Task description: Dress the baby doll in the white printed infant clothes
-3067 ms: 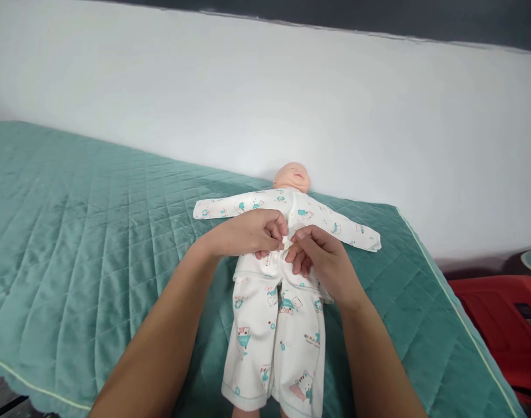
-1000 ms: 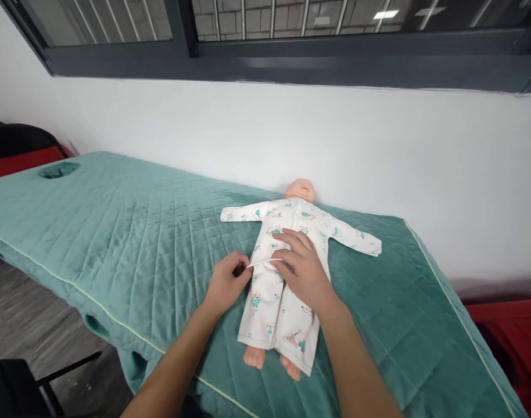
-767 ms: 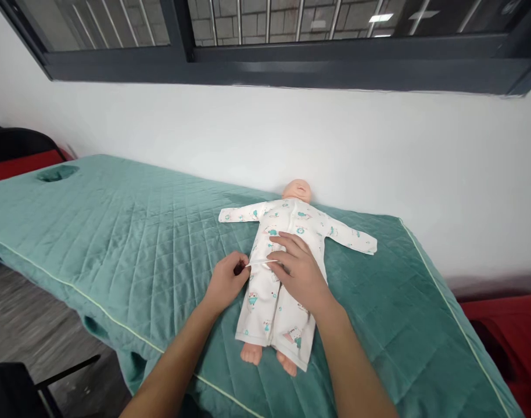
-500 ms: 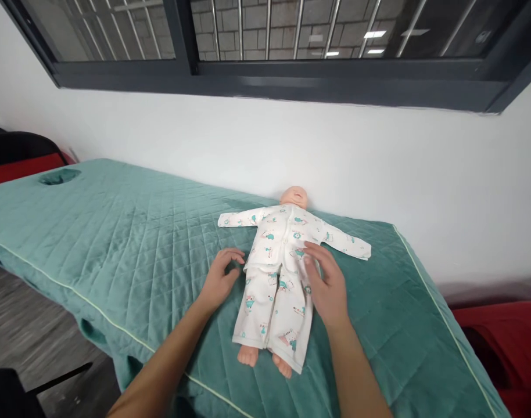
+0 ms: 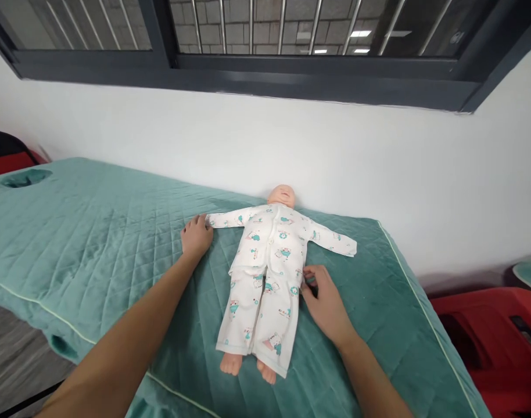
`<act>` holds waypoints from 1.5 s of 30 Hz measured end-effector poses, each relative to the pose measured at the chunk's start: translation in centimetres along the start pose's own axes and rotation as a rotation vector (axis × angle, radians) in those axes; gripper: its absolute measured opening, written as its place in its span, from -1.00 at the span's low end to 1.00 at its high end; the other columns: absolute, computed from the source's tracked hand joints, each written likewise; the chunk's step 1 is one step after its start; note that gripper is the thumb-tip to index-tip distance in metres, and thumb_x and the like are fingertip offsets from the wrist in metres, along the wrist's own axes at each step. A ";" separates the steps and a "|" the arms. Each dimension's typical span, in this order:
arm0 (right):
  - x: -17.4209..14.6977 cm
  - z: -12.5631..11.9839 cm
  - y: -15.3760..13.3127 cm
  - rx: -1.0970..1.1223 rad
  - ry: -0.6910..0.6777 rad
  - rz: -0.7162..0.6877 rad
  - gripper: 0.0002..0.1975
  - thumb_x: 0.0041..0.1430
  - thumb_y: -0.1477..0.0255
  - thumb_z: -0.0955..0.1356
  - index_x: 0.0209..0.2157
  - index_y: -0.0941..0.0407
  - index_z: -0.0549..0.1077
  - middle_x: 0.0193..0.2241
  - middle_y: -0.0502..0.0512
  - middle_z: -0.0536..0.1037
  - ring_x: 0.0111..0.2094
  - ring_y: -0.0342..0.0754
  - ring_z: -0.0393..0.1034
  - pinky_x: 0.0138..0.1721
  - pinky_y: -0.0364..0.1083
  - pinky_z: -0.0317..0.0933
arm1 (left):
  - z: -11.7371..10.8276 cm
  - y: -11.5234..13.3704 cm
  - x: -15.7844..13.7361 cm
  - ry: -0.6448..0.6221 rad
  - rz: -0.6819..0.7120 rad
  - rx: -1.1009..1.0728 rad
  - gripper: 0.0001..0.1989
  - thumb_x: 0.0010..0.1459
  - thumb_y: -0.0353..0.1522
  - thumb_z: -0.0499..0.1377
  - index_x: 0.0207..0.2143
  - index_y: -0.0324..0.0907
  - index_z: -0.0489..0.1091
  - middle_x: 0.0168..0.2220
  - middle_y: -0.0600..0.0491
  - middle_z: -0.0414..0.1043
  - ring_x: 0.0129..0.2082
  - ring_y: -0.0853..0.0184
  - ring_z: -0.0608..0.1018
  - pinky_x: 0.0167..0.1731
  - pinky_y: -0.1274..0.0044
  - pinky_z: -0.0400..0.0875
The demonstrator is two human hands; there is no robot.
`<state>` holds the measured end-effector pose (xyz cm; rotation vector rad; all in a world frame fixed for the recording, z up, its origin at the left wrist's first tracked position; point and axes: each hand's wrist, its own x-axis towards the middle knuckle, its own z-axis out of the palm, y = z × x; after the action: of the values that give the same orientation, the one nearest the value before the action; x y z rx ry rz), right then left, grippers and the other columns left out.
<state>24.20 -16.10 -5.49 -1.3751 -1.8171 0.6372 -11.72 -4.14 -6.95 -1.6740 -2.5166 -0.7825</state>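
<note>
A baby doll [image 5: 282, 195] lies on its back, dressed in a white patterned pajama top [image 5: 269, 241] and matching pajama pants [image 5: 257, 313]. Both sleeves stretch out sideways, and bare feet show below the pant legs. My left hand [image 5: 197, 235] is closed at the end of the left-side sleeve [image 5: 226, 219], its fingers bent over the cuff and hiding it. Beside the doll's hip, my right hand [image 5: 327, 302] has bent fingers, with a gap between thumb and forefinger. Its fingertips are at the edge of the clothing near the top's hem; whether they touch the cloth is unclear.
Under the doll is a bed with a quilted green cover [image 5: 130, 232] and a face hole [image 5: 27, 177] at the far left. A white wall [image 5: 335, 157] and barred window [image 5: 248, 64] stand behind it. A red plastic object [image 5: 487, 331] is at the right.
My left hand has moved up and left from beside the doll's waist to the sleeve cuff. My right hand has come off the top's front to the hip side. The view has shifted right.
</note>
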 end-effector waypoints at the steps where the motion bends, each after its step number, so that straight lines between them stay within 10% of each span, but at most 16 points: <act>1: -0.2 0.3 -0.3 -0.006 -0.016 -0.016 -0.78 0.22 0.47 0.25 -0.09 0.05 0.36 -0.13 0.11 0.43 -0.09 0.03 0.38 -0.05 0.06 0.33 | 0.1 0.0 0.3 -0.010 0.012 0.005 -0.50 0.27 -0.34 -0.01 0.25 -0.12 0.27 0.30 -0.18 0.26 0.28 -0.06 0.31 0.18 0.04 0.23; 19: -1.2 0.3 -1.2 -0.241 -0.093 -0.156 -0.87 0.24 0.54 0.22 -0.32 0.05 0.34 -0.33 0.03 0.41 -0.28 -0.02 0.32 -0.25 -0.06 0.21 | -0.7 0.0 0.4 -0.011 -0.021 -0.014 -0.50 0.33 -0.45 -0.15 0.24 -0.23 0.29 0.02 -0.28 0.50 0.06 -0.08 0.50 0.02 0.17 0.33; 28: 2.4 -2.7 1.0 0.196 -0.075 0.014 -0.84 0.20 0.31 0.29 -0.25 0.06 0.44 -0.22 0.07 0.54 -0.16 0.02 0.43 -0.07 0.02 0.32 | -0.4 0.0 0.2 0.028 0.019 -0.058 -0.50 0.28 -0.51 -0.08 0.25 -0.29 0.26 0.22 -0.25 0.34 0.23 -0.06 0.36 0.17 0.10 0.24; 32: 6.3 -6.2 5.6 -0.232 0.447 0.211 -0.57 0.15 0.28 0.29 0.00 0.21 0.43 0.04 0.38 0.47 0.08 0.20 0.35 0.10 0.16 0.21 | -0.1 -0.2 0.3 0.064 0.046 -0.082 -0.43 0.26 -0.51 -0.07 0.31 -0.17 0.18 0.37 -0.12 0.15 0.30 0.02 0.29 0.23 0.15 0.24; 38: 7.3 -6.9 9.3 -0.517 0.310 0.293 -0.40 0.24 0.24 0.22 0.24 0.25 0.29 0.12 0.44 0.45 0.17 0.33 0.28 0.17 0.26 0.12 | 0.5 -0.1 0.8 0.030 0.145 -0.091 -0.51 0.37 -0.28 -0.10 0.28 -0.16 0.24 0.35 -0.06 0.20 0.35 0.16 0.24 0.30 0.31 0.16; 45: 6.6 -6.1 9.5 -0.664 0.229 0.234 -0.63 0.26 0.27 0.21 -0.08 0.17 0.47 0.01 0.34 0.53 0.17 0.26 0.27 0.17 0.20 0.15 | 0.5 0.0 0.9 -0.055 0.103 -0.061 -0.56 0.38 -0.29 -0.14 0.14 -0.16 0.38 0.15 -0.15 0.45 0.27 0.06 0.36 0.19 0.25 0.26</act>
<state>33.67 -7.28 -7.36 -2.0188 -1.7609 -0.0417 -11.91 -3.18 -7.13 -1.8520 -2.4413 -0.8232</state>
